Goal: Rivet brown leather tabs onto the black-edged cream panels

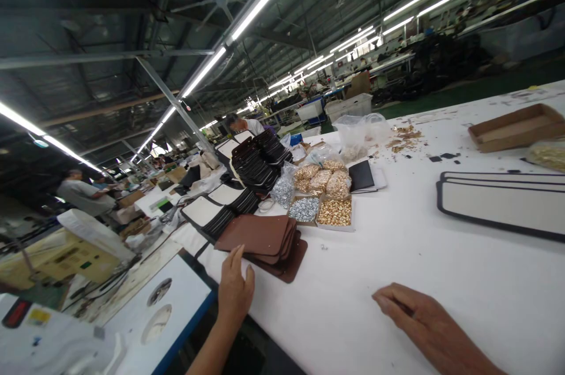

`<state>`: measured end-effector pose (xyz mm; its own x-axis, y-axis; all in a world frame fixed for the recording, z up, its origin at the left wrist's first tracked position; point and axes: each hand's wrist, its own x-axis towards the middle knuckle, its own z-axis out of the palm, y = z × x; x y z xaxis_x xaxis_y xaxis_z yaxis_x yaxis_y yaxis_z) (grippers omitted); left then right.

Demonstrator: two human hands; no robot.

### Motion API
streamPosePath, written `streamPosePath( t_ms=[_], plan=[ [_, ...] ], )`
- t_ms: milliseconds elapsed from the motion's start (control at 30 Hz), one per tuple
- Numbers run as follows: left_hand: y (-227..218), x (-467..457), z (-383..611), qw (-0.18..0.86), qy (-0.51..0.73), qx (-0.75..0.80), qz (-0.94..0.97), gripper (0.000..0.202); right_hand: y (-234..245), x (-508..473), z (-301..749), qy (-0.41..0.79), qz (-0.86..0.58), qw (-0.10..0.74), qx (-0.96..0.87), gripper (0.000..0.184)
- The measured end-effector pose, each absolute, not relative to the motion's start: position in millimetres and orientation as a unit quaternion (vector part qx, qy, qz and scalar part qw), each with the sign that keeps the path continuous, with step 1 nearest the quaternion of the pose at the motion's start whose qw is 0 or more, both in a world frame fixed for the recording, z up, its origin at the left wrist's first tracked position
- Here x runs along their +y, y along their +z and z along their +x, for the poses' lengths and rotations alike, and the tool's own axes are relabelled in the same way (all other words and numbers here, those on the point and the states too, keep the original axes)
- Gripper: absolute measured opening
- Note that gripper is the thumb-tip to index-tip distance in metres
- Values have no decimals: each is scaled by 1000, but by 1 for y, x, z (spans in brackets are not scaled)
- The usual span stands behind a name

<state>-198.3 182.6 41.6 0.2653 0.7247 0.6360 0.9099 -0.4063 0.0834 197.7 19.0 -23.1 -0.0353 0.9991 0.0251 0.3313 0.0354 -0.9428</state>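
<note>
My left hand is at the front edge of a loose stack of brown leather-like panels. Its fingertips meet the panel edge, thumb apart from the fingers, and it grips nothing visible. On the white table to the right, my right hand is closed, thumb and fingers curled together; whatever is in them, if anything, is hidden. Behind the brown panels stand a box of silver metal pieces and a box of gold metal pieces. A few tiny silver pieces lie loose on the table.
Black-edged panels are piled at the left, beneath taller dark stacks. Bags of gold pieces sit behind the boxes. White panels and a cardboard tray lie right. A sewing machine stands lower left. People work beyond.
</note>
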Motion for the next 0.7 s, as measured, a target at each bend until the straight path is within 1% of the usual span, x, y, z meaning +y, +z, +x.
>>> streamPosePath(
  t_ms=[67, 200, 300, 433, 500, 600, 700],
  plan=[
    [33, 152, -175, 135, -303, -508, -795, 47, -22, 18, 200, 430, -554, 423, -574, 43],
    [11, 100, -117, 70, -273, -445, -850, 34, -15, 17, 204, 449, -540, 457, -546, 45],
    [-7, 82, -83, 51, -263, -395, -879, 37, -6, 20, 207, 430, -530, 491, -542, 43],
    [-31, 89, -67, 104, -297, -334, -888, 35, 0, 33, 222, 299, -595, 513, -541, 48],
    [-39, 99, -67, 130, -318, -305, -888, 32, 0, 41, 241, 235, -631, 517, -529, 43],
    [-41, 107, -70, 148, -327, -289, -887, 29, 3, 47, 285, 122, -674, 517, -513, 28],
    [-36, 97, -71, 147, -340, -310, -876, 26, 16, 51, 323, 4, -704, 518, -486, 27]
  ],
)
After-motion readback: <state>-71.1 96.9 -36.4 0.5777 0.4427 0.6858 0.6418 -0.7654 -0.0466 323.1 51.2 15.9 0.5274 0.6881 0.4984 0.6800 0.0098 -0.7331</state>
